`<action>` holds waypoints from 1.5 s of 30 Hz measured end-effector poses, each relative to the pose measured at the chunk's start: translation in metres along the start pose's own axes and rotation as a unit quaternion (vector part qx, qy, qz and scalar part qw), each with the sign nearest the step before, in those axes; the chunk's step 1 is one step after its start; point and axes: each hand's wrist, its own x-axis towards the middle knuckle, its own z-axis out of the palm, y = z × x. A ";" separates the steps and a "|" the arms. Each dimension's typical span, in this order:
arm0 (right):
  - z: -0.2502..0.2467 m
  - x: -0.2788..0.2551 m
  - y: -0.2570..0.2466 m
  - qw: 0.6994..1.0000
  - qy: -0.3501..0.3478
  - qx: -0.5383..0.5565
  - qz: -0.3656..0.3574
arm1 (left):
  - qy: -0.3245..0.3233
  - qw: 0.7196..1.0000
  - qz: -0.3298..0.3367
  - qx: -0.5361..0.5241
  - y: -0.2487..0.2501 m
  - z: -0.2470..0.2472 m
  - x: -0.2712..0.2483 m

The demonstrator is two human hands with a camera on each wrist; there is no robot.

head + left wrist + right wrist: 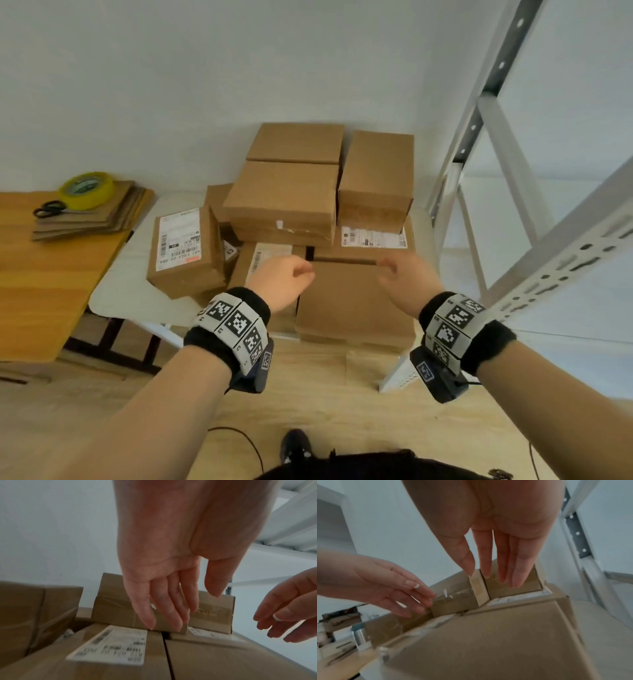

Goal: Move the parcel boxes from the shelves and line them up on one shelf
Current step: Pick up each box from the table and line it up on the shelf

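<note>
Several brown parcel boxes are piled on a white table (116,287). The nearest plain box (352,305) lies at the front, with a labelled box (265,260) to its left. A larger box (284,202) and a squarer box (376,178) are stacked behind them. My left hand (287,277) hovers over the labelled box (109,647), fingers relaxed and holding nothing. My right hand (400,274) hovers over the plain box's (488,642) far edge, fingers (503,566) straight and holding nothing. Whether either hand touches cardboard is unclear.
A white metal shelf rack (565,257) stands at the right. At the left, a wooden table (44,274) bears a yellow tape roll (87,188), scissors (49,208) and flat cardboard sheets (99,219). Another labelled box (185,250) leans at the pile's left.
</note>
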 end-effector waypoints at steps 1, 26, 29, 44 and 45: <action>0.005 -0.005 0.009 1.000 -0.015 -0.018 0.003 | 0.005 1.000 -0.005 0.008 -0.001 0.009 -0.003; 0.042 -0.072 0.125 0.992 -0.104 -0.041 -0.056 | 0.094 0.976 -0.173 -0.089 0.024 0.147 -0.066; 0.042 -0.087 0.130 0.994 -0.095 -0.014 -0.043 | 0.096 0.979 -0.161 -0.080 0.029 0.153 -0.079; 0.017 -0.181 0.075 0.984 0.019 -0.150 -0.095 | 0.168 0.957 -0.036 -0.235 0.036 0.118 -0.150; 0.019 -0.188 0.072 0.979 0.034 -0.176 -0.099 | 0.163 0.953 -0.025 -0.255 0.037 0.116 -0.157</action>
